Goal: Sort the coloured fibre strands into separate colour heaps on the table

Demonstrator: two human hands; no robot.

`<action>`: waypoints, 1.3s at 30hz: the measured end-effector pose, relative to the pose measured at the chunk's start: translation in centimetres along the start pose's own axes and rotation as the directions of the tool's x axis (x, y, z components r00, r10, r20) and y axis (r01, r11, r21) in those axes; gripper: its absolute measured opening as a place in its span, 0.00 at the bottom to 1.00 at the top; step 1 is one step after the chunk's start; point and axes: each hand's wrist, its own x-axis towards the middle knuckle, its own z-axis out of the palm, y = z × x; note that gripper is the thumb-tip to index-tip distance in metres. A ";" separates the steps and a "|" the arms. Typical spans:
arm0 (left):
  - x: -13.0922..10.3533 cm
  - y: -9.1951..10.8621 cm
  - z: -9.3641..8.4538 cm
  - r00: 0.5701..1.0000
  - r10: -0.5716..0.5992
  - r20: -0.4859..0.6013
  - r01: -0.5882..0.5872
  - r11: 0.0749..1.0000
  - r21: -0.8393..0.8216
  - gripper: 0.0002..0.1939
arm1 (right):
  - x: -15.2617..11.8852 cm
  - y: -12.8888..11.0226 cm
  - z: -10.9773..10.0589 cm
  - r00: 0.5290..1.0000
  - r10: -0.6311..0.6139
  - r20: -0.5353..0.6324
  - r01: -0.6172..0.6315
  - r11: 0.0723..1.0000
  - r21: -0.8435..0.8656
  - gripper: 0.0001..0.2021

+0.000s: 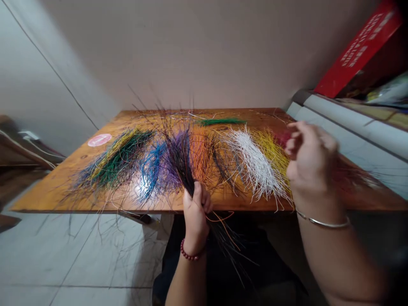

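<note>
My left hand (196,212) is wrapped round a bundle of dark, thin wire-like strands (181,163), just over the table's front edge. The strands fan out above the fist, and their lower ends hang below it with a loose orange strand. My right hand (310,153) is raised at the right side, fingers curled together; whether a strand is pinched there I cannot make out. Behind its fingers shows a dark red bunch (282,138). White strands (258,163) and yellow strands (274,153) lie to its left. Orange (199,153), purple (170,170) and blue bunches (153,165) lie around the held bundle.
Green strands (126,159) mixed with yellow spread at the left of the wooden table (57,187). A thin green bunch (223,121) lies at the back. A pink round sticker (99,140) is on the left side. A red box (360,51) stands at right against the wall.
</note>
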 end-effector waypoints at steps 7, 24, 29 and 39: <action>0.1 0.9 -0.8 1.000 0.024 0.011 -0.024 1.000 0.016 0.17 | 1.7 6.9 3.5 0.703 0.283 0.653 0.384 0.621 -0.683 0.11; 1.1 -1.1 -1.0 0.999 0.012 -0.040 -0.007 0.992 0.124 0.14 | -13.7 -0.4 1.3 0.618 0.093 0.780 0.302 0.889 -0.345 0.09; 0.9 -1.1 -0.4 1.000 0.022 -0.005 -0.021 0.996 0.091 0.18 | -13.4 0.4 2.4 0.649 0.038 0.760 0.339 0.879 -0.334 0.08; 1.3 -0.7 -0.8 1.000 0.006 -0.004 -0.006 0.997 0.077 0.15 | -11.1 -1.5 0.0 0.581 0.242 0.777 -0.138 0.970 -0.198 0.09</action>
